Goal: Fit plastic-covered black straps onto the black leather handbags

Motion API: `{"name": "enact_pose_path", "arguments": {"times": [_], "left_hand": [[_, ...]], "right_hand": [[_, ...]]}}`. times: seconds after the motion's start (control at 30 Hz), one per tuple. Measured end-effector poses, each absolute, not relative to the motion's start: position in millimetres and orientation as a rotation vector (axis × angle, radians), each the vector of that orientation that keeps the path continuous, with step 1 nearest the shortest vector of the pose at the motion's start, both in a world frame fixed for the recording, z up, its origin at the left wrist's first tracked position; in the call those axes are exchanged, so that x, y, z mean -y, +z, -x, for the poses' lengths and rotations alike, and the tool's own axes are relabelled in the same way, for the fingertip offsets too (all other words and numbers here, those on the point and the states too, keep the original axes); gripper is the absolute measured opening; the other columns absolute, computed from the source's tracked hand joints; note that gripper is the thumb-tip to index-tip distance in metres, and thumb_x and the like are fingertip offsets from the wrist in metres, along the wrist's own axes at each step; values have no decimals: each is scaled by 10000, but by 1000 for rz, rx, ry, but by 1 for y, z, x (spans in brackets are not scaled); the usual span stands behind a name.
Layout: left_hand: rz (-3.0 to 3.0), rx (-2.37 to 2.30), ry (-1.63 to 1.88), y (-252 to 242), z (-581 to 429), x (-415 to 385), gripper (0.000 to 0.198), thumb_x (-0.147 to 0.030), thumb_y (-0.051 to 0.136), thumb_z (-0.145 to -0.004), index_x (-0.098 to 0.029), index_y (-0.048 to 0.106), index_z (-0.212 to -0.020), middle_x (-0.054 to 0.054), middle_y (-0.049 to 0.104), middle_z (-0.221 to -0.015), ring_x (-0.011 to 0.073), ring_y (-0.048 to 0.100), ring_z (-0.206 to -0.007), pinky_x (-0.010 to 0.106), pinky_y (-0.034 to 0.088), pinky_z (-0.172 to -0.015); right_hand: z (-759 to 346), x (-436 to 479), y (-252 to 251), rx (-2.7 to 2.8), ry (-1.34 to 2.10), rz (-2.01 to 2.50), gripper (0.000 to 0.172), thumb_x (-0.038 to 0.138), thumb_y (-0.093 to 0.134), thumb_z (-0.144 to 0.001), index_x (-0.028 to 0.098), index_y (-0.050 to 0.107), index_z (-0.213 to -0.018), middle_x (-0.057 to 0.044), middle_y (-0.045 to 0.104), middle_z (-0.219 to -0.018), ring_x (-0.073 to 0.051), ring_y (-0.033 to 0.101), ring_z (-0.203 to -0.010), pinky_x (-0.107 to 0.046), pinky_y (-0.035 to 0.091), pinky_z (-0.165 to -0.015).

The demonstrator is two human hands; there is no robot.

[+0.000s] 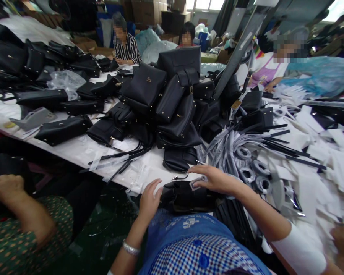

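A black handbag [183, 196] lies at the table's near edge, against the blue apron, partly covered by my right hand. Beside its left end is my left hand [150, 198], fingers stretched out and holding nothing; whether it touches the bag is unclear. My right hand [212, 179] reaches over the bag's top. A small piece of translucent grey plastic [197, 182] shows between its thumb and fingers. Just beyond the fingertips, a metal clasp [179, 177] lies by another small black bag [180, 158].
A tall pile of black handbags [172, 103] stands ahead. Wrapped straps [232, 145] and tape-like rolls [260, 175] lie to the right, with white sheets [341, 168] beyond. A slanted metal post [237, 53] rises behind. Several co-workers sit around; one's hand [8, 189] is at left.
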State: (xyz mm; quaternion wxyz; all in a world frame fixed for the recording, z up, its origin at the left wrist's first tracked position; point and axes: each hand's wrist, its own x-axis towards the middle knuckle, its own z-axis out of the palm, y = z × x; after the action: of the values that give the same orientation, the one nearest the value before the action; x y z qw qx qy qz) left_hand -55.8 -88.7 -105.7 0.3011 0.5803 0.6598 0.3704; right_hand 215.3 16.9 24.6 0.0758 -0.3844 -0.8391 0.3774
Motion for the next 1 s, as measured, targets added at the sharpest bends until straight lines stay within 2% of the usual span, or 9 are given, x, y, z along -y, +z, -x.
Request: {"name": "enact_pose_path", "arguments": {"times": [0.1,0.2,0.3,0.4,0.5,0.57,0.67,0.8,1.0], "left_hand": [[-1644,-1461,925,-67,17,71,356,-371,469,-933,-248,633,-1223,62,658,-1252,219,576,-1186,385,415,-1060],[-1690,-1263,812,-51,-11,53,389,-407,462,-936,-238,623,-1247,60,661,-1256,227,596,-1167,372,427,-1041],[-1731,-1205,668,-51,-30,34,419,-442,468,-924,-222,630,-1242,73,655,-1266,255,592,-1174,376,426,-1022],[-1770,-1091,539,-53,-41,21,394,-447,490,-906,-209,684,-1152,69,717,-1143,263,637,-1071,349,458,-942],[-1761,-924,430,-53,-39,18,340,-417,505,-897,-209,718,-1060,29,755,-973,232,673,-903,305,487,-831],[-1737,-872,386,-54,-30,22,313,-391,512,-895,-211,727,-1034,19,754,-959,222,674,-879,295,490,-806],[-1746,-928,373,-61,-9,30,274,-362,558,-873,-234,733,-1041,26,748,-1028,232,668,-953,320,487,-865],[-1924,-1064,405,-73,22,36,238,-353,645,-818,-267,751,-1012,61,727,-1088,262,626,-1069,394,442,-990],[-1889,-1015,398,-73,47,35,231,-365,650,-815,-248,750,-986,83,711,-1092,256,622,-1072,406,462,-990]], "right_hand": [[-227,9,32,2231,1041,1361,276,417,528,-907,215,688,-1005,-58,718,-1010,-215,650,-958,-336,478,-892],[-246,44,14,1897,1337,1631,479,547,412,-932,179,647,-734,-32,670,-626,-166,634,-577,-278,510,-591],[-259,73,-25,1533,1597,1802,567,628,394,-908,137,655,-794,-71,693,-665,-163,638,-530,-269,508,-512],[-263,85,-54,1048,1590,1780,557,627,482,-878,127,624,-1077,-160,704,-1050,-197,708,-710,-335,579,-661],[-260,81,-52,691,1446,1454,533,601,544,-866,181,550,-1195,-146,609,-1274,-235,666,-1046,-387,546,-909],[-258,73,-39,576,1323,1281,504,592,532,-880,205,540,-1202,-117,602,-1296,-234,584,-1191,-405,485,-1014],[-257,63,-21,402,1262,1167,459,562,526,-892,200,553,-1174,-123,601,-1304,-237,540,-1246,-420,439,-1073],[-252,61,-15,196,1276,1029,325,460,545,-899,203,577,-1096,-102,620,-1281,-225,542,-1247,-396,432,-1091],[-240,58,-3,197,1329,1037,260,349,461,-959,155,624,-1018,-112,705,-1110,-212,645,-1102,-391,448,-1065]]}}
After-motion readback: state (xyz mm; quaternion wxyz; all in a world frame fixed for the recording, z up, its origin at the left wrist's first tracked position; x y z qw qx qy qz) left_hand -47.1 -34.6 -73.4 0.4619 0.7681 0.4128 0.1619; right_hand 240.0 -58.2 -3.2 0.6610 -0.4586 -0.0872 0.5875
